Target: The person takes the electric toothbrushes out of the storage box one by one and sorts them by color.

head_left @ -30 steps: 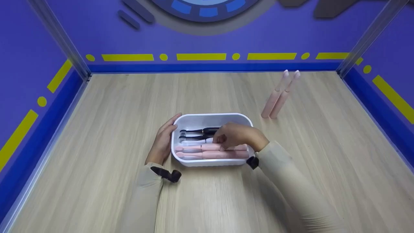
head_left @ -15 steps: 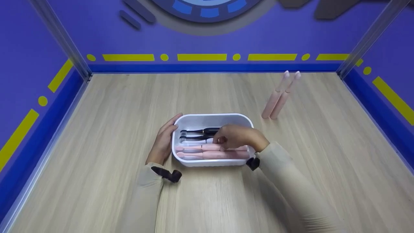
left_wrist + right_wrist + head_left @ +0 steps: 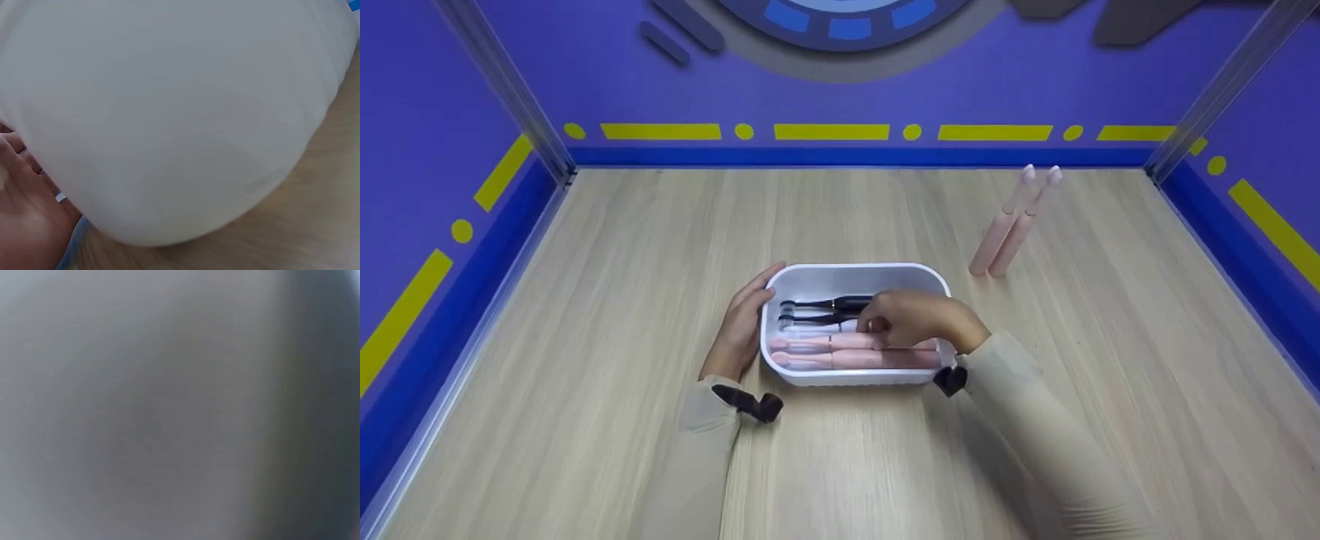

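A white plastic bin (image 3: 855,374) holds several electric toothbrushes lying side by side. My left hand (image 3: 737,328) is at its left end, thumb at the rim and fingers fairly straight along the outside; the left wrist view shows the palm beside the bin wall (image 3: 163,124). Inside the bin, my right hand (image 3: 919,319) has its fingers curled over a white toothbrush (image 3: 848,326), the fingertips partly hidden. Behind it lie black toothbrushes (image 3: 852,303); in front are an upper pink toothbrush (image 3: 849,342) and a lower pink toothbrush (image 3: 877,359). The right wrist view is only a grey blur.
Two pink toothbrushes, a left one (image 3: 991,244) and a right one (image 3: 1011,245), stand upright on the wooden table (image 3: 660,247), right of and behind the bin. Blue-purple panels (image 3: 840,97) with yellow marks enclose the table at the back and sides.
Almost nothing differs. The whole head view has shifted slightly to the right, while both hands keep their places at the bin.
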The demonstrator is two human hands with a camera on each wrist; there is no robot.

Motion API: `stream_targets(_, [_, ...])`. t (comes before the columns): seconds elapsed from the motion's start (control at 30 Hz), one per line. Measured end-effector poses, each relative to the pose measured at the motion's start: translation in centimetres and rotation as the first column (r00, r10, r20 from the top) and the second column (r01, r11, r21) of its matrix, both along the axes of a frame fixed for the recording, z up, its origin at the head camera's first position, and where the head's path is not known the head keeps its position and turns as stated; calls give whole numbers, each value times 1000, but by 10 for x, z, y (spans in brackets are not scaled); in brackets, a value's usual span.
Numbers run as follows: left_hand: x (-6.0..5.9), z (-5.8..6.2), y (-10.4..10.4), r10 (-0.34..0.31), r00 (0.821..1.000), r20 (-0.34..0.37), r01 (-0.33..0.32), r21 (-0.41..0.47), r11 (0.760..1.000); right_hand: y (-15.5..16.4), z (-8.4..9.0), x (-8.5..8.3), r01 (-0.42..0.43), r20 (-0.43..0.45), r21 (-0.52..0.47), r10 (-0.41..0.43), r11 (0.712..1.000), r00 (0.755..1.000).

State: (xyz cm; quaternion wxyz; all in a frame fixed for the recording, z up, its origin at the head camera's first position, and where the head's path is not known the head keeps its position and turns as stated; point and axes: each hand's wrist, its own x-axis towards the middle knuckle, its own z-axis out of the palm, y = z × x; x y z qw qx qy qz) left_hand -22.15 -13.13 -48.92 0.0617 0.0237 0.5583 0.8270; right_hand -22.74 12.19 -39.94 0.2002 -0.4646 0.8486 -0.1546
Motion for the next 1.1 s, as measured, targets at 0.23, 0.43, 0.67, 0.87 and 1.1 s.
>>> stream_targets(0.23, [0, 0, 1, -2, 1000, -4, 2, -2, 1000, 1, 2, 3, 10, -20, 9, -10, 1000, 1000])
stream_targets(0.43, [-1, -1, 0, 8, 1000, 6, -8, -10, 1000, -4, 9, 10, 66, -38, 91, -63, 994, 997])
stream_targets(0.67, [0, 0, 0, 12, 1000, 11, -12, -25, 1000, -6, 12, 16, 61, -91, 52, -56, 997, 994])
stream_targets(0.87, [0, 1, 0, 16, 999, 31, -15, -51, 999, -8, 13, 17, 114, -70, 85, -109, 990, 992])
stream_targets(1.1, [0, -1, 0, 35, 998, 44, -32, -65, 997, -7, 11, 12, 101, -32, 86, -99, 991, 995])
